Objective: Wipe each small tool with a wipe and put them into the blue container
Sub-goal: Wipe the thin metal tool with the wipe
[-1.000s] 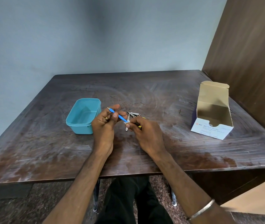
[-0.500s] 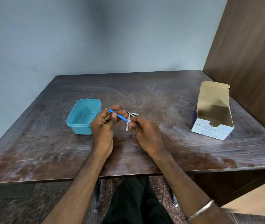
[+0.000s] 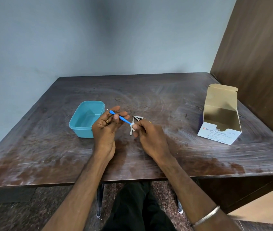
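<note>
The left hand (image 3: pixel 105 125) pinches a slim blue-handled tool (image 3: pixel 120 119) between thumb and fingers, while the right hand (image 3: pixel 150 135) is closed on a small white wipe (image 3: pixel 132 125) wrapped around its tip. A turquoise plastic container (image 3: pixel 84 120) sits just left of the left hand, and a few small metal tools (image 3: pixel 138 117) lie just beyond the right hand's knuckles.

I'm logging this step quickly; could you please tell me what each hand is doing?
Left hand: closed on the blue tool.
Right hand: closed, pinching the wipe on the tool's end.
</note>
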Demonstrator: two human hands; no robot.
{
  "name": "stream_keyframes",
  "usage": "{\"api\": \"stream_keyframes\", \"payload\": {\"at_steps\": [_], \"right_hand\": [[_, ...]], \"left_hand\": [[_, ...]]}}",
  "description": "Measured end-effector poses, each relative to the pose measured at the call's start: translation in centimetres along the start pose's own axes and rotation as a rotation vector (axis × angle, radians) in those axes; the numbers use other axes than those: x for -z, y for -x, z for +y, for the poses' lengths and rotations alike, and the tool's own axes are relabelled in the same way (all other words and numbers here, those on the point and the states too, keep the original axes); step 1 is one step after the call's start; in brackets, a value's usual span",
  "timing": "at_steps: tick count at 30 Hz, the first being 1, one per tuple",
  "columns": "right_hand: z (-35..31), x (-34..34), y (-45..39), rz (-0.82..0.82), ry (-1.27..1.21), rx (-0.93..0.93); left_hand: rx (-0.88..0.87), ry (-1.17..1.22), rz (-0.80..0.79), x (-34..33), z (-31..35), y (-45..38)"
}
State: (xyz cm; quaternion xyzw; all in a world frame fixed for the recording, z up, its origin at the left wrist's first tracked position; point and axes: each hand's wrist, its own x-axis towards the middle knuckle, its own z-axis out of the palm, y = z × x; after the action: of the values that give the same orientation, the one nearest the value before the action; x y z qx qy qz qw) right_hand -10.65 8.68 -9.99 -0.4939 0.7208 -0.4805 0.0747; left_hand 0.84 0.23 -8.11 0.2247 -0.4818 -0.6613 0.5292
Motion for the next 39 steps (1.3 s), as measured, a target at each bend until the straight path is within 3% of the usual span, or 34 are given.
{"api": "stream_keyframes", "payload": {"at_steps": [7,14,19,27,39], "right_hand": [[0.1,0.1,0.0,-0.027,0.024,0.007],[-0.2,0.4,-0.3,0.074,-0.317,-0.188],[-1.0,1.3,0.0,0.163,-0.643,-0.199],[-0.9,1.5,0.4,0.169,-0.606,-0.122],[-0.8,1.5,0.2,0.217,-0.649,-0.184]], "left_hand": [[0.002,0.020,-0.001,-0.2,0.3,0.3],[-0.009,-0.040,0.098,-0.1,0.1,0.0],[-0.004,-0.260,-0.048,-0.8,-0.2,0.7],[0.032,-0.390,-0.169,-0.9,-0.3,1.4],[0.063,-0.444,-0.246,-0.6,0.0,1.5]]}}
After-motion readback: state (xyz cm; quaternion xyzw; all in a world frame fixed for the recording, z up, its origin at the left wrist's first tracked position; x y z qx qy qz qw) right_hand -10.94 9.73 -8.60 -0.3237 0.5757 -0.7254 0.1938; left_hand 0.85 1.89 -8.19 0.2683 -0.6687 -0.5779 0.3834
